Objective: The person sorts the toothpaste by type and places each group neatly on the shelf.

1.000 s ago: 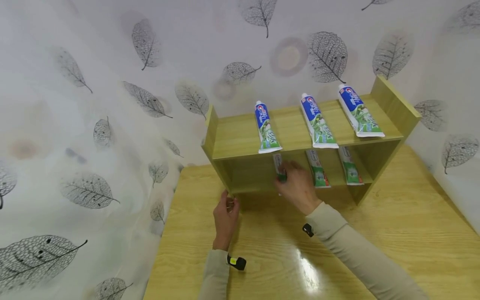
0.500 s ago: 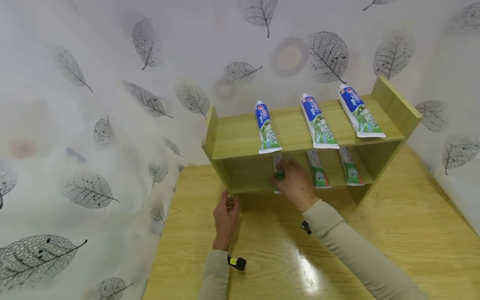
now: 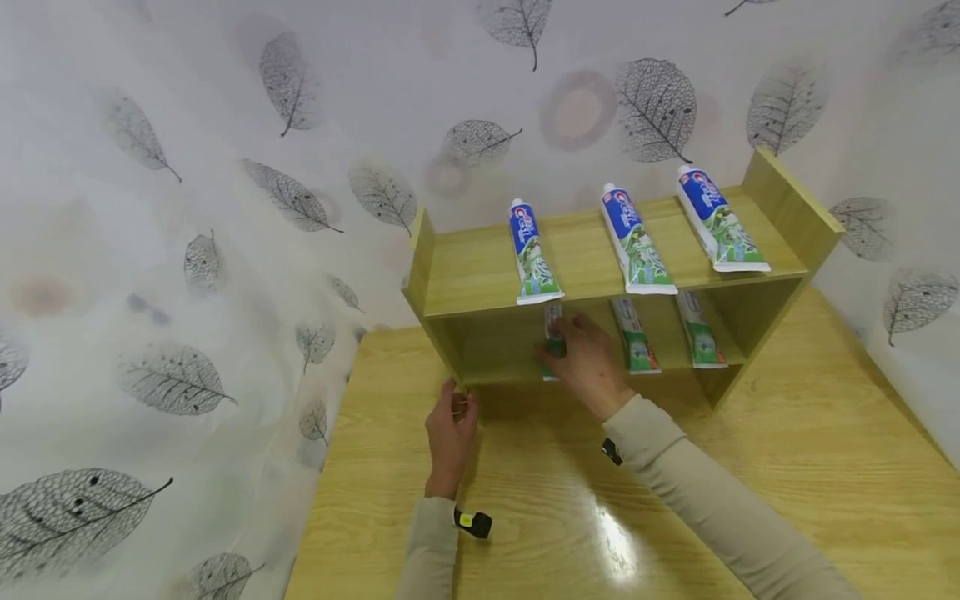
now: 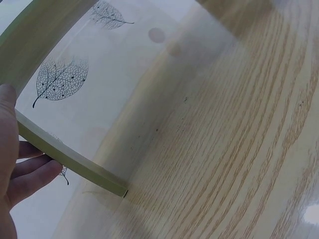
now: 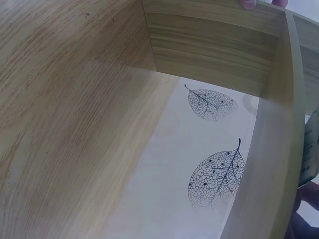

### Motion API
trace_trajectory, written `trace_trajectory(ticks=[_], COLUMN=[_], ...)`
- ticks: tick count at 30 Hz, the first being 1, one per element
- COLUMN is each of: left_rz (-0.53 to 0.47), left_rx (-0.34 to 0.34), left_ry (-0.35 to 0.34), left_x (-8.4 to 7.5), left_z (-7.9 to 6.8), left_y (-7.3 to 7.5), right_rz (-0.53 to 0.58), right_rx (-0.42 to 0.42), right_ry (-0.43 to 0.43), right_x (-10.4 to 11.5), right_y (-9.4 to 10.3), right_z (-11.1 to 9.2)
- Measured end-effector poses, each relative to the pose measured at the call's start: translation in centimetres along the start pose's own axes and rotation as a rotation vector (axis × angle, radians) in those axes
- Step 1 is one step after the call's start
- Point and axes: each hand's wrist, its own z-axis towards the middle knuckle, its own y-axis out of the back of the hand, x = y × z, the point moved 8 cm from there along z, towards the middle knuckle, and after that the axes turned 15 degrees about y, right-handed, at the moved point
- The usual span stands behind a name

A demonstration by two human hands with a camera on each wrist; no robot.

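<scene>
My right hand pinches a white and green toothpaste tube on the lower level of a small wooden shelf. Its fingers hide part of the tube. At the right edge of the right wrist view, only a piece of this tube shows. With my left hand, I grip the lower end of the shelf's left side panel, thumb on one side and fingers on the other. Two more white and green tubes, a middle one and a right one, lie to the right on the lower level.
On the top level lie three blue and green toothpaste tubes: a left one, a middle one and a right one. The shelf stands on a wood-grain table against a leaf-patterned wall.
My right hand has moved slightly left, and the tube in it sits a little further back on the lower level. The left hand has kept its place on the panel.
</scene>
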Motion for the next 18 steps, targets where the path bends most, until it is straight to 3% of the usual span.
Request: trace_trajectory(ticks=[11, 18], left_rz=[0.006, 0.001], left_rx=[0.002, -0.002], left_ry=[-0.002, 0.005], left_x=[-0.09, -0.11], left_z=[0.11, 0.67], left_y=[0.02, -0.22], right_rz=[-0.001, 0.002], right_rx=[-0.037, -0.015], right_ry=[0.026, 0.023], right_x=[0.26, 0.10], right_y=[0.18, 0.27], right_z=[0.17, 0.41])
